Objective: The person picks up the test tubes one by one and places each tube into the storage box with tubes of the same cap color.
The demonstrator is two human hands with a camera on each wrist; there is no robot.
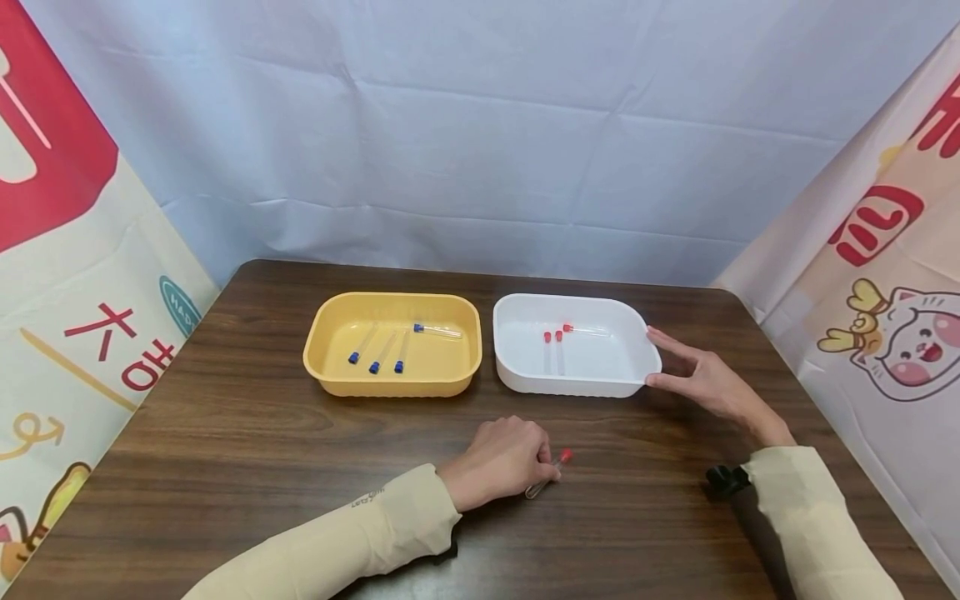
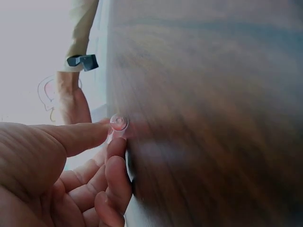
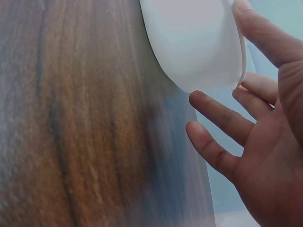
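My left hand (image 1: 506,458) pinches a clear test tube with a red cap (image 1: 566,455) between thumb and fingers, low over the table in front of the bins. In the left wrist view, the rounded end of the test tube (image 2: 119,122) points at the camera. My right hand (image 1: 708,385) rests against the right end of a white plastic bin (image 1: 570,387), thumb at its rim. Its fingers are spread and fairly straight in the right wrist view. Several red-capped test tubes (image 1: 559,354) lie in the white bin.
To the left of the white bin stands a yellow bin (image 1: 390,388) with several blue-capped test tubes (image 1: 382,354) lying in it. Both bins stand towards the back of the dark wooden table (image 1: 262,450). A pale cloth (image 1: 480,150) hangs behind the table, and printed cloths flank it.
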